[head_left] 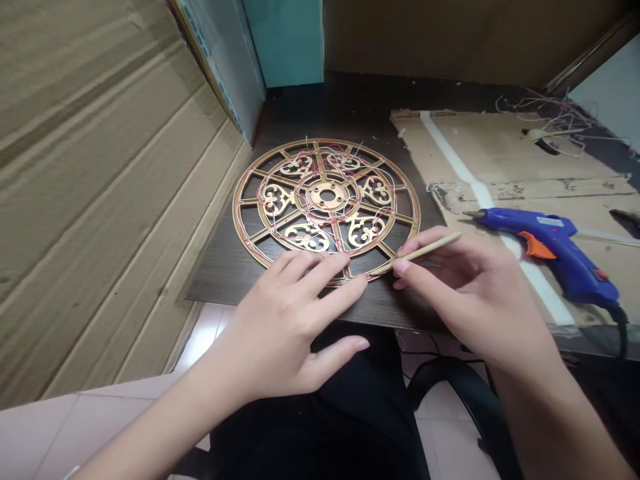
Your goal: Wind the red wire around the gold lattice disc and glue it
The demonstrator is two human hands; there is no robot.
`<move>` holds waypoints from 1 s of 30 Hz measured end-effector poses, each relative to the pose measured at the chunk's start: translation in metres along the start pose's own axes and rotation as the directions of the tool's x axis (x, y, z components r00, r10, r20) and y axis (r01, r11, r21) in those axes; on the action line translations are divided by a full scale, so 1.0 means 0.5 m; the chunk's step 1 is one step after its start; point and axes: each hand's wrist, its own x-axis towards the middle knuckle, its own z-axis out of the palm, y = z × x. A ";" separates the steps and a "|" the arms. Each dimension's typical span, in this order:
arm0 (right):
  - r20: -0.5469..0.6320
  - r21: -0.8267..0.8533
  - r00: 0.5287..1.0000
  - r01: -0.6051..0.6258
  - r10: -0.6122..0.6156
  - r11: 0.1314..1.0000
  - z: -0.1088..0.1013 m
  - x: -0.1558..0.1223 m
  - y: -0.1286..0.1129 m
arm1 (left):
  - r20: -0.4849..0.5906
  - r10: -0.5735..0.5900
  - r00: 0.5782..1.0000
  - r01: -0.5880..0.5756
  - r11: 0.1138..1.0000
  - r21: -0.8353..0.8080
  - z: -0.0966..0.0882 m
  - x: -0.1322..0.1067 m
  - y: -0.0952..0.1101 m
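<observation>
A round gold openwork frame with scroll ornaments lies flat on the dark table. Thin red and white wires run along its rings and spokes. My left hand rests over the frame's near edge, fingers stretched and slightly spread, fingertips on the rim. Between the thumb and fingers of my right hand is a thin wooden stick. The stick's lower tip meets the near right part of the rim, close to my left index fingertip.
A blue glue gun with an orange trigger lies on cardboard at the right. Loose wires are heaped at the back right. A tall cardboard panel stands along the left, and a teal box is behind.
</observation>
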 end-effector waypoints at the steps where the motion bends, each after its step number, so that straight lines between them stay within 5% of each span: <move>1: 0.000 -0.001 1.000 0.004 -0.004 1.000 0.000 0.000 0.000 | -0.001 0.001 1.000 -0.001 1.000 -0.001 0.000 0.000 0.000; 30: -0.011 -0.037 0.999 0.047 -0.047 0.998 0.003 0.007 0.000 | 0.001 0.005 1.000 -0.005 1.000 0.014 -0.001 -0.001 0.002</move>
